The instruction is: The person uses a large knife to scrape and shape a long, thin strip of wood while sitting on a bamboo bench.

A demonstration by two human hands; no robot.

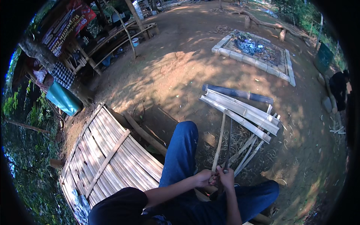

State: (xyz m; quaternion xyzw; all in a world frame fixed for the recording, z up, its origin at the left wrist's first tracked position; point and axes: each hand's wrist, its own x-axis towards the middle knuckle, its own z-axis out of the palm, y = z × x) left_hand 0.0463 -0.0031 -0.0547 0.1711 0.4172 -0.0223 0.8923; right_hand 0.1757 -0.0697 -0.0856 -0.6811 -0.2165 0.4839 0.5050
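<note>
My left hand point(206, 178) is closed around the lower end of a pale bamboo strip point(219, 144), which points up and away from me. Right beside it, my right hand point(226, 179) grips a long, narrow, dark knife point(229, 144). Its blade runs nearly parallel to the strip, and the two hands almost touch between my knees. Beyond them, split bamboo halves point(240, 111) lie on the ground beside a dark bamboo pole point(242, 94). More thin bamboo strips point(245, 159) lie just right of the knife, among curled shavings point(277, 159).
A bamboo slat platform point(116, 157) spreads out on my left. A log point(144, 133) lies along its far side. Farther off is a block-edged fire pit point(247, 59) with ash. A green drum point(63, 98) stands by a tree at left; a dark shape point(338, 90) is at the right edge.
</note>
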